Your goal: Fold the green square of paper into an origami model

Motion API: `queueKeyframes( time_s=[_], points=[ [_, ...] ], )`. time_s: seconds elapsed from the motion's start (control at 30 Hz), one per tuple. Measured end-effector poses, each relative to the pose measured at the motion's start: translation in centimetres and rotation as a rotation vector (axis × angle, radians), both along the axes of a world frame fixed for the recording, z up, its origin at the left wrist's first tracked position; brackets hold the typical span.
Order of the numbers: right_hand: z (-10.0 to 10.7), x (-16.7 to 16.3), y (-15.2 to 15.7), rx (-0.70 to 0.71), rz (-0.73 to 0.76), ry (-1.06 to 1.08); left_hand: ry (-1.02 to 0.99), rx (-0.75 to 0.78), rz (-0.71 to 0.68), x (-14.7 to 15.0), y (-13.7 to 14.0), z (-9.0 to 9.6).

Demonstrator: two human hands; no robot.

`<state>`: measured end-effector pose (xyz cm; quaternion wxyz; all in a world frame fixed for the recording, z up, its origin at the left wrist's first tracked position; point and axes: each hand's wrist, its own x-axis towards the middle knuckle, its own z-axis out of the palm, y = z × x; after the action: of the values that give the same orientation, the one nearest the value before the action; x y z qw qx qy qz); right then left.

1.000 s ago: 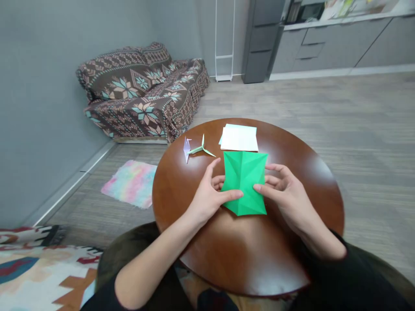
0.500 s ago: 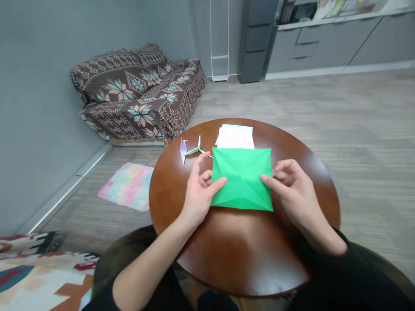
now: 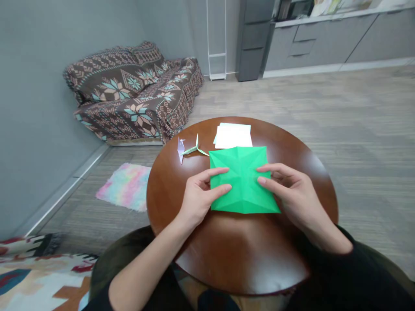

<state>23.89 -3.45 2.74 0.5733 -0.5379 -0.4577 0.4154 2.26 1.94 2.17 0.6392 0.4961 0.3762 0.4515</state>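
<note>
A creased sheet of green paper (image 3: 244,185) is held up between my two hands above the round table. Fold lines run across it and meet near its middle. My left hand (image 3: 202,192) grips the left edge, with thumb and index finger on the near face and the other fingers partly hidden behind. On the opposite edge, my right hand (image 3: 290,185) holds the sheet the same way, thumb and index finger close together on its face. Beyond the sheet, white paper sheets (image 3: 233,134) lie stacked on the table.
The brown round table (image 3: 240,250) stands before me. A purple folded paper piece (image 3: 180,151) and a pale green folded paper piece (image 3: 194,149) sit at its far left. A patterned sofa (image 3: 139,93), a fluffy pastel mat (image 3: 126,186) and grey cabinets (image 3: 327,43) are farther off.
Both index fingers have come from behind the green paper onto its near face. The sheet's centre crease now stands out more, and its lower right corner reaches farther right.
</note>
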Motion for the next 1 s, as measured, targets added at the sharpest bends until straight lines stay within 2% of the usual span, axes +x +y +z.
queueKeyframes(
  time_s=[0.13,0.27,0.37,0.47,0.6,0.67,0.83,1.0],
  points=[
    [0.5,0.0,-0.1,-0.085,0.121,0.136,-0.005,0.003,0.000,-0.1,-0.1,0.0],
    [1.0,-0.1,-0.2,-0.078,0.121,0.221,0.013,0.012,-0.001,-0.1,-0.1,0.0],
    [1.3,-0.1,-0.2,-0.064,0.087,0.186,0.039,0.022,0.006,-0.2,-0.1,0.1],
    [1.2,-0.1,-0.2,-0.047,0.042,0.094,0.126,0.081,0.054,-0.2,-0.1,0.4],
    [0.9,-0.2,-0.4,-0.014,-0.065,-0.081,0.302,0.269,0.170,-0.3,-0.3,1.0],
    [0.8,-0.3,-0.6,-0.003,-0.093,-0.181,0.357,0.326,0.182,-0.4,-0.3,1.2],
    [1.3,-0.1,-1.1,0.091,-0.177,-0.573,0.323,0.301,0.138,-0.7,-0.3,1.7],
    [1.6,0.2,-1.2,0.183,-0.185,-0.727,0.294,0.279,0.090,-0.7,-0.5,2.1]
  ],
)
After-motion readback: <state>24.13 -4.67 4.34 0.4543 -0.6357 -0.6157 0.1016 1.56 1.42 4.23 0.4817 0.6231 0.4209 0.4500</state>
